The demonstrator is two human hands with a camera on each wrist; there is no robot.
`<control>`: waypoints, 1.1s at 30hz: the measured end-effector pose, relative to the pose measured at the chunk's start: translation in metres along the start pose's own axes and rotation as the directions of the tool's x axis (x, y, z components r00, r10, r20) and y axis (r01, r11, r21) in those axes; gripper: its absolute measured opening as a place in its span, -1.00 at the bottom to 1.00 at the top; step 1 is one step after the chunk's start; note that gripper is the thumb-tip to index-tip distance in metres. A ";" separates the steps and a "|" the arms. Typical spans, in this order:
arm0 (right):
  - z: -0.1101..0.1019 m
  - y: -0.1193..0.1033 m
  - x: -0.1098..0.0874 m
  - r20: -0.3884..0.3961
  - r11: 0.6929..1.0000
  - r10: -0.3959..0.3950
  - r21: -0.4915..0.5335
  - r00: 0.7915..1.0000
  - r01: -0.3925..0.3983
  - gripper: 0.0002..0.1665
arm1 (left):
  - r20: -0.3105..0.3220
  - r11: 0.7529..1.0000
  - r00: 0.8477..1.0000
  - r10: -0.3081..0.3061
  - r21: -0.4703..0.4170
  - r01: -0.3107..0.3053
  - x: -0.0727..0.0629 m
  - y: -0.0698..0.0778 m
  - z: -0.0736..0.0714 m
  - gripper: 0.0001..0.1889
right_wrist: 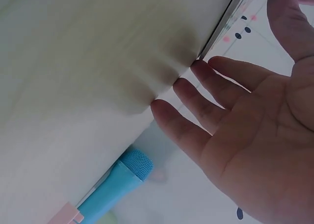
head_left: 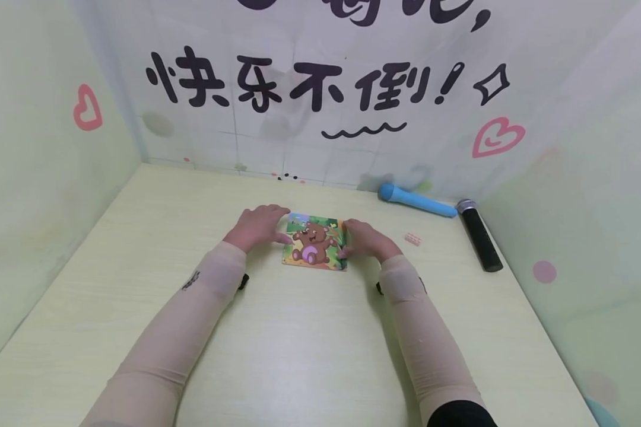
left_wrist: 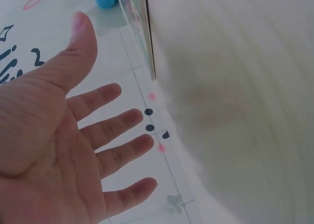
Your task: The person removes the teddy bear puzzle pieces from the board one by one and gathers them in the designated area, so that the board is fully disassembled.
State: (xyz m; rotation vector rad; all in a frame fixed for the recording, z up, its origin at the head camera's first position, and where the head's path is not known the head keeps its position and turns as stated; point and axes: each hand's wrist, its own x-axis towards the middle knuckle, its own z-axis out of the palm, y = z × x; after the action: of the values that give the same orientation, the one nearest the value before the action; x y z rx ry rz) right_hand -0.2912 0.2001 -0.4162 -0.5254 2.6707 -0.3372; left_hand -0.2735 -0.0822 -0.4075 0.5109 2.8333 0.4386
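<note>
A flat square picture board [head_left: 314, 243] with a cartoon brown bear lies on the table in the head view. My left hand [head_left: 259, 227] is beside its left edge, thumb and fingers spread. In the left wrist view this hand [left_wrist: 64, 131] shows an empty palm, apart from the thin board edge [left_wrist: 140, 30]. At the right edge of the board is my right hand [head_left: 365, 239]. The right wrist view shows its fingers [right_wrist: 181, 126] extended, tips against the tabletop and close to the board's edge; whether they touch the board I cannot tell.
A blue microphone [head_left: 416, 200] lies along the back wall [head_left: 310, 148]. To its right is a black microphone [head_left: 479, 237] with a silver head. A small pink block [head_left: 413, 239] sits right of my right hand on the pale table [head_left: 299, 344]. Walls stand on both sides.
</note>
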 end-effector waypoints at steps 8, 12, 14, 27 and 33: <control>0.002 0.001 -0.001 0.070 0.997 0.026 -0.071 0.997 -0.021 0.25 | 0.023 1.000 1.000 -0.005 -0.009 0.005 0.011 0.001 0.004 -0.10; 0.000 -0.001 -0.004 0.074 0.997 0.017 -0.076 0.997 -0.012 0.24 | 0.037 1.000 0.999 -0.022 -0.008 0.022 0.018 0.002 0.006 -0.13; 0.000 -0.003 -0.005 0.077 0.997 0.019 -0.075 0.997 -0.013 0.24 | 0.043 0.999 0.999 -0.033 -0.005 0.033 0.021 0.003 0.006 -0.14; 0.003 -0.002 -0.001 0.076 0.996 0.021 -0.090 0.997 -0.014 0.23 | 0.014 0.998 0.999 -0.037 0.046 0.036 0.032 0.011 0.007 -0.32; 0.004 -0.002 -0.001 0.084 0.994 0.040 -0.101 0.996 -0.032 0.26 | 0.026 0.999 0.999 -0.026 0.047 0.024 0.035 0.015 0.006 -0.35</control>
State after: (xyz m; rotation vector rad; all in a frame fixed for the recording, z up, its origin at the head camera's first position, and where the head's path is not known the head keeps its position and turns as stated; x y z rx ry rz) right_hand -0.2882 0.1982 -0.4189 -0.5091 2.6198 -0.1681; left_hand -0.2991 -0.0539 -0.4142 0.4858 2.8273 0.3589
